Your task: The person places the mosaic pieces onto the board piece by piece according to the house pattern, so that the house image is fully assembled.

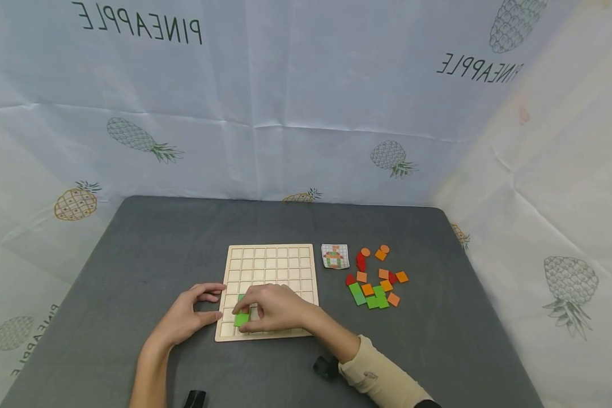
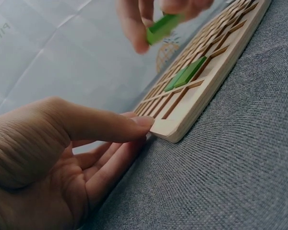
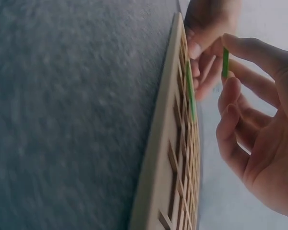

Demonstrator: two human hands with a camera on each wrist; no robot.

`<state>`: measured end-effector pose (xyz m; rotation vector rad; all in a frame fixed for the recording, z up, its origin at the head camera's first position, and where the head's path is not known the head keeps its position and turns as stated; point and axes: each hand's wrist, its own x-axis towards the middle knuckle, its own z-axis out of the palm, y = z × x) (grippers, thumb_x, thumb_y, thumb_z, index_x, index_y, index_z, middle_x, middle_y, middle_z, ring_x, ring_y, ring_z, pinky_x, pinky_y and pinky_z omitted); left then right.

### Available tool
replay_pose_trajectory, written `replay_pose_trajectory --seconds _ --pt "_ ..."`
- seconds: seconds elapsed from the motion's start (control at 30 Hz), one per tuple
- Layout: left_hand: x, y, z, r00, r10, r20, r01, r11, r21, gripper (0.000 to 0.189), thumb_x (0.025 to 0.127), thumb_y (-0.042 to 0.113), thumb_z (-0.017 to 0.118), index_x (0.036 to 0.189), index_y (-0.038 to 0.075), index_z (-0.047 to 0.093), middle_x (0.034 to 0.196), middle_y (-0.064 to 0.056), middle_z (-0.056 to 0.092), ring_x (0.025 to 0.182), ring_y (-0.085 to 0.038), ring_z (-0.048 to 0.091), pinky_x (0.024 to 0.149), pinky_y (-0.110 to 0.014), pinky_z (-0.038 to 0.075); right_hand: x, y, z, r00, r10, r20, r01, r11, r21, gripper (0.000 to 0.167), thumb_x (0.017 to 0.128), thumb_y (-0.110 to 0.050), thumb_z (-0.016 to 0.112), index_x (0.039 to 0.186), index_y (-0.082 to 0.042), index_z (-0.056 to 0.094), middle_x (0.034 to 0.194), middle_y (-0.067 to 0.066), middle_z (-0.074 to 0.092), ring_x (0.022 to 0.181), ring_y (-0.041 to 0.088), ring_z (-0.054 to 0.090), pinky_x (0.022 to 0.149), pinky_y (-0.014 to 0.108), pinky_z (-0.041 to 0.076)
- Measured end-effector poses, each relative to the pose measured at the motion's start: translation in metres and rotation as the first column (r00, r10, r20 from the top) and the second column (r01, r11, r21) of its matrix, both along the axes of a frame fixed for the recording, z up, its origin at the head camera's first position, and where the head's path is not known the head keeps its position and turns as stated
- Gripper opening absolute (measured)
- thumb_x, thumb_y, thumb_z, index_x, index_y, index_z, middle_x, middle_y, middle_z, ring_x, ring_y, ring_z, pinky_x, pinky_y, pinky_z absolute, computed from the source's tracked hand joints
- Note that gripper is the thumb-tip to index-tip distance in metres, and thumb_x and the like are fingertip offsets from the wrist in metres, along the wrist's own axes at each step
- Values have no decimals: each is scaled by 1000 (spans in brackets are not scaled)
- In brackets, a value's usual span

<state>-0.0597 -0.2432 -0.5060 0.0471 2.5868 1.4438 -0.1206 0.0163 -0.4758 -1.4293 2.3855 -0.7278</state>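
Left hand [image 1: 186,317] just chills against the left edge of the board [image 1: 270,262], grip relaxed, right hand [image 1: 275,309] has its grip pinched on a green tile [image 1: 242,320] above the board's near left area, loose tiles [image 1: 368,289] sprawl toward the right edge of the counter [image 1: 438,340], and a pattern card [image 1: 335,256] sits by the board's far right corner.

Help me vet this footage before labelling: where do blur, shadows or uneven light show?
Head: the rear curtain looks bluish, the curtain on the right warmer, with a soft shadow beside the left forearm; left wrist: the table's weave is crisp, the held green tile softer; right wrist: the table is blurred and dim, the backdrop behind the right hand pale.
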Motion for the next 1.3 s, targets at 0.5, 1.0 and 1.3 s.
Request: replay_pose_trajectory --seconds 0.5,1.0,1.3 --pt "0 -1 0 1000 -2 3 2 1000 16 59 89 10 88 144 7 67 143 -15 66 120 -23 65 88 -24 56 4 -10 -8 999 22 43 -27 992 123 33 94 -39 86 126 -30 80 113 -15 75 81 -11 57 69 10 45" --pt "1 -2 -2 999 -16 -28 17 999 37 56 91 12 87 143 9 67 143 -13 67 117 -17 67 90 -24 55 6 -10 -11 999 -1 50 -5 992 126 30 94 -35 87 123 -31 80 112 -16 74 90 -10 61 74 11 47" --pt "2 -1 -2 1000 -12 -27 13 999 45 57 90 11 87 143 8 67 143 -13 67 118 -18 67 91 -24 55 8 -7 -8 999 -19 42 13 991 136 27 94 -33 86 121 -31 80 110 -17 74 85 -11 59 71 12 46"
